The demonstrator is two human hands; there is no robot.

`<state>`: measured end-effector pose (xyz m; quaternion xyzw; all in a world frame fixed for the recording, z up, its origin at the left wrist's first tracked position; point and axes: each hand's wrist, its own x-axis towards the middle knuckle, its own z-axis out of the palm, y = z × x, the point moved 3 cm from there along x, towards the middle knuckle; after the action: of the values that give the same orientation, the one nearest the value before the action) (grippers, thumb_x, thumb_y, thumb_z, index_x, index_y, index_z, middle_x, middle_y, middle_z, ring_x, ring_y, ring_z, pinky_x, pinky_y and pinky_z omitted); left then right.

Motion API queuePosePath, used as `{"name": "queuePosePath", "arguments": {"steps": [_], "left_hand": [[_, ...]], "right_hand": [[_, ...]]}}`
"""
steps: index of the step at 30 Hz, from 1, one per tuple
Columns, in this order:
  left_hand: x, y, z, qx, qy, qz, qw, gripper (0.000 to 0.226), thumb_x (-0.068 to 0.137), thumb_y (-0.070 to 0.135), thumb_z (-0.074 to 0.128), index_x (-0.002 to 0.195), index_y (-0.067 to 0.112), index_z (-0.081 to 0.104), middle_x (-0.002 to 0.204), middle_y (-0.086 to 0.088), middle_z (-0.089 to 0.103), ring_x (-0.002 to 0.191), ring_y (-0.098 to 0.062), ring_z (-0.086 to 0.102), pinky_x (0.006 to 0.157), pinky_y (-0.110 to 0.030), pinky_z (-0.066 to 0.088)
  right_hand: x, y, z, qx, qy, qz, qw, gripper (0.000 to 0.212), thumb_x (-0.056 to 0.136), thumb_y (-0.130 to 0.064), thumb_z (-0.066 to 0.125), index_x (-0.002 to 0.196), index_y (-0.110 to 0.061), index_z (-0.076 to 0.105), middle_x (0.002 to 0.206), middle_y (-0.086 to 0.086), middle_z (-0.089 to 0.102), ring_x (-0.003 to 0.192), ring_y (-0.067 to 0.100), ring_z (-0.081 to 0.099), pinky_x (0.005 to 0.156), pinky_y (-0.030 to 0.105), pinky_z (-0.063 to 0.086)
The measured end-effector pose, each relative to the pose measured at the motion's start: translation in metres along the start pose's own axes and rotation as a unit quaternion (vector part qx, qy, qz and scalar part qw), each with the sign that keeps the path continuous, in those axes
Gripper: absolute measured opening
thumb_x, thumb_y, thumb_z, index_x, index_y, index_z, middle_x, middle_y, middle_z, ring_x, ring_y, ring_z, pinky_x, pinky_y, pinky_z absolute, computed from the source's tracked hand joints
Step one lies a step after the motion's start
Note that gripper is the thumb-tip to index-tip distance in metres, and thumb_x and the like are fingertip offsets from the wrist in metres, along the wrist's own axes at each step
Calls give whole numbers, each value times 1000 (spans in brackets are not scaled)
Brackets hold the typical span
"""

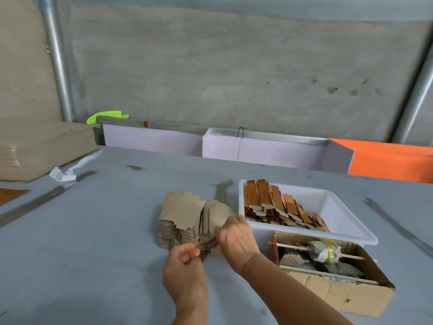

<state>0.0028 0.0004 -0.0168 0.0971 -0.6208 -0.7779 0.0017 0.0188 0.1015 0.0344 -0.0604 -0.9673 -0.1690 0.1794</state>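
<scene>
- Low centre of the frame: the pile of card blanks (182, 212) sits on the grey table (105, 242), and both hands are working at its near edge.
- The right hand (236, 240) is curled over a bunch of blanks stood on edge. Its fingers are tucked in among them and hold the bunch up off the flat ones.
- The left hand (185, 270), just below, pinches the near corner of one blank between thumb and fingertips, a narrow, tight grip.
- This looks like the peeling-off step, with one blank being singled out of the pile for folding.
- Next move, I'd say: the left hand draws that blank clear while the right pins the rest, so no second sheet drags along. Then comes the fold.
- It likely ends up in the white tub (304, 187) just right of the pile. Folded orange pieces (276, 205) fill the tub's left half in overlapping rows.
- Lower right, right up against the tub's near rim, is an open cardboard box (339, 296) holding sticks, a taped roll and scraps.
- The table top is scuffed and streaked with dark marks.
- At the left edge is a tall stack of brown sheets (42, 146), with a white strip (70, 171) lying by it.
- Behind the table, pale panels (269, 150) stand under a metal rail. A green cloth (107, 114) sits at the rail's left end and an orange sheet (393, 160) at far right.
- At the back is a bare grey wall (234, 66), with a metal pole (56, 59) at upper left.
</scene>
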Motion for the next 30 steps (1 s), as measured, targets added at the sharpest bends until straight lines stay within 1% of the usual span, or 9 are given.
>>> {"name": "queuePosePath", "arguments": {"steps": [4, 8, 12, 15, 17, 20, 25, 27, 30], "left_hand": [[-2, 0, 3, 2, -11, 3, 1000, 35, 77, -13, 51, 70, 20, 60, 70, -2, 66, 74, -29, 63, 86, -53, 52], [-4, 6, 3, -3, -17, 25, 1000, 34, 78, -9, 57, 73, 24, 61, 75, 0, 66, 79, -26, 64, 86, -51, 52], [-7, 18, 3, 10, -47, 73, 996, 28, 77, 5, 73, 95, 23, 62, 92, 3, 64, 84, -18, 64, 85, -50, 53], [-12, 26, 8, 36, -87, 86, 992, 50, 74, 14, 78, 120, 15, 57, 110, -2, 58, 96, -19, 60, 89, -50, 52], [-18, 28, 12, 40, -111, 69, 991, 57, 74, 16, 79, 125, 14, 54, 115, -3, 56, 101, -20, 59, 85, -47, 53], [-32, 30, 19, 17, -175, 30, 984, 31, 76, 13, 77, 103, 17, 62, 96, 4, 64, 84, -13, 64, 55, -28, 51], [-57, 29, 27, 8, -251, -11, 968, 18, 74, 0, 75, 86, 11, 68, 74, -2, 71, 62, -15, 66, 44, -22, 49], [-72, 28, 31, 11, -298, 2, 955, 14, 75, -2, 74, 78, 11, 70, 66, 1, 71, 60, -14, 67, 48, -21, 51], [-90, 23, 35, 21, -366, 51, 929, 22, 74, -5, 73, 66, 16, 73, 66, 2, 69, 63, -11, 67, 57, -20, 54]], "right_hand": [[-6, 4, -16, 48, 83, 22, 995, 22, 34, -7, 72, 42, -19, 56, 35, -4, 47, 42, 17, 51, 49, 19, 41], [-12, 7, -38, 86, 220, 58, 970, 22, 57, -1, 38, 46, -14, 52, 40, 0, 48, 44, 20, 50, 54, 22, 43], [-30, 24, -57, 167, 292, 147, 930, 18, 65, -1, 63, 51, -12, 58, 46, 1, 56, 51, 22, 58, 58, 28, 44], [-56, 37, -62, 305, 244, 220, 894, 17, 78, -2, 67, 65, -11, 67, 58, 1, 63, 58, 21, 58, 60, 28, 44], [-76, 47, -57, 407, 176, 269, 855, 18, 84, -10, 67, 67, -16, 65, 62, -6, 62, 61, 11, 58, 58, 17, 45], [-102, 65, -50, 532, 114, 338, 768, 20, 86, -16, 67, 65, -13, 65, 65, 6, 64, 62, 15, 56, 60, 23, 46], [-143, 91, -58, 659, 88, 375, 646, 14, 85, -7, 66, 81, -19, 71, 75, 1, 73, 76, 15, 69, 64, 23, 52], [-159, 101, -64, 659, 88, 361, 654, 20, 84, -2, 65, 80, -20, 73, 75, -4, 74, 77, 14, 70, 59, 16, 50], [-180, 113, -65, 586, 117, 348, 722, 25, 79, -1, 71, 66, -22, 72, 69, -10, 70, 75, 12, 63, 57, 14, 45]]}}
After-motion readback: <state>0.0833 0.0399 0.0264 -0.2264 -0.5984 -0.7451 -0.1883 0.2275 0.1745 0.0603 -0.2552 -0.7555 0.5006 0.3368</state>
